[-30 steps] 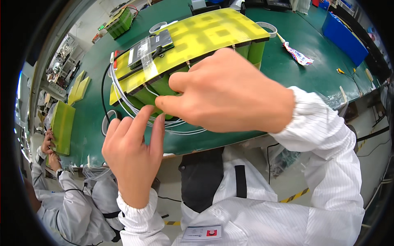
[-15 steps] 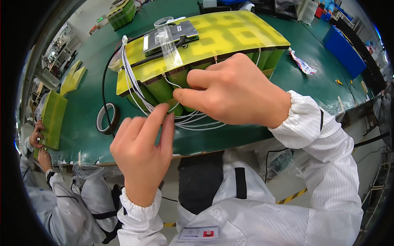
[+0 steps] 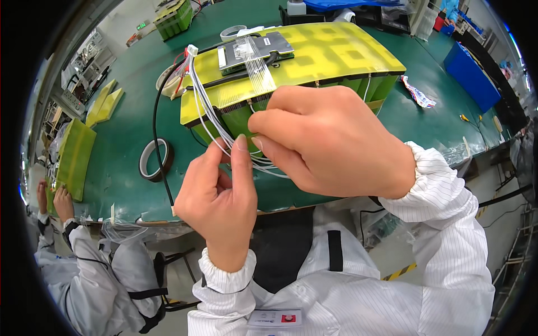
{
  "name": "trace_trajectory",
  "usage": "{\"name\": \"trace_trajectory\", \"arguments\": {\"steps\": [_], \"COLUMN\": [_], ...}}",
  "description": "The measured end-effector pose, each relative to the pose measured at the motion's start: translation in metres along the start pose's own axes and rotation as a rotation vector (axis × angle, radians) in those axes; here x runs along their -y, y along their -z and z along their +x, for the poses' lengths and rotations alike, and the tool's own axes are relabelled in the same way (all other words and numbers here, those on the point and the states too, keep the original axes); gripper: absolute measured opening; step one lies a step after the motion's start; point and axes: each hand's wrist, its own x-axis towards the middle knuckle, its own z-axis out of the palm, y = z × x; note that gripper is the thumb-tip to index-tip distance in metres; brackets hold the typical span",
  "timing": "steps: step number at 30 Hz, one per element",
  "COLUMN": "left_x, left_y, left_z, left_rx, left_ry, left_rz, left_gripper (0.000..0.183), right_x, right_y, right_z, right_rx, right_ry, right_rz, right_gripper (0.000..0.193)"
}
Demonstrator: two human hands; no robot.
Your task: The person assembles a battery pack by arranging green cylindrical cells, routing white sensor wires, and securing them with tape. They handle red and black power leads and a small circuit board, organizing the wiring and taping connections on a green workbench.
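A battery pack (image 3: pixel 336 47) of green cells under a yellow-green board lies in front of me, with a grey circuit module (image 3: pixel 255 51) fixed on top by clear tape (image 3: pixel 259 73). A bundle of white wires (image 3: pixel 204 101) hangs from a white connector (image 3: pixel 193 50) and loops along the pack's near side. My left hand (image 3: pixel 218 196) pinches white wires between thumb and forefinger at the pack's lower near edge. Close beside it, my right hand (image 3: pixel 336 143) is closed in a pinch on a white wire; its curled fingers partly hide the wire and the cells.
Left of the pack are a roll of brown tape (image 3: pixel 154 159) and a black cable (image 3: pixel 156 123). A crumpled white wrapper (image 3: pixel 418 92) and a blue bin (image 3: pixel 472 75) are at right. A co-worker's hand (image 3: pixel 63 203) is beside another yellow-green pack (image 3: pixel 77 159) at far left.
My left hand has moved up and right, its thumb and forefinger now on the white wires. My right hand has shifted slightly, its fingers more tightly curled. The whole view has shifted a little.
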Motion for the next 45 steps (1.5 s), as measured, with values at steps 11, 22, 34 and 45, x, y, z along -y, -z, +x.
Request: {"name": "trace_trajectory", "arguments": {"steps": [11, 22, 34, 45], "left_x": [0.009, 0.007, 0.014, 0.014], "left_y": [-0.011, -0.004, 0.004, 0.008], "left_z": [-0.002, 0.004, 0.007, 0.01], "left_rx": [0.005, 0.176, 0.32, 0.387], "left_ry": [0.023, 0.237, 0.369, 0.348], "left_rz": [-0.018, -0.226, -0.405, -0.339], "left_gripper": [0.013, 0.023, 0.008, 0.008], "right_x": [-0.009, -0.008, -0.02, -0.019], "right_y": [0.0, 0.033, 0.014, 0.009], "right_z": [0.093, 0.04, 0.0, 0.003], "right_rx": [0.199, 0.25, 0.189, 0.12], "right_ry": [-0.22, 0.039, 0.216, 0.214], "right_rz": [-0.017, -0.15, -0.436, -0.39], "right_gripper": [0.016, 0.014, 0.019, 0.009]}}
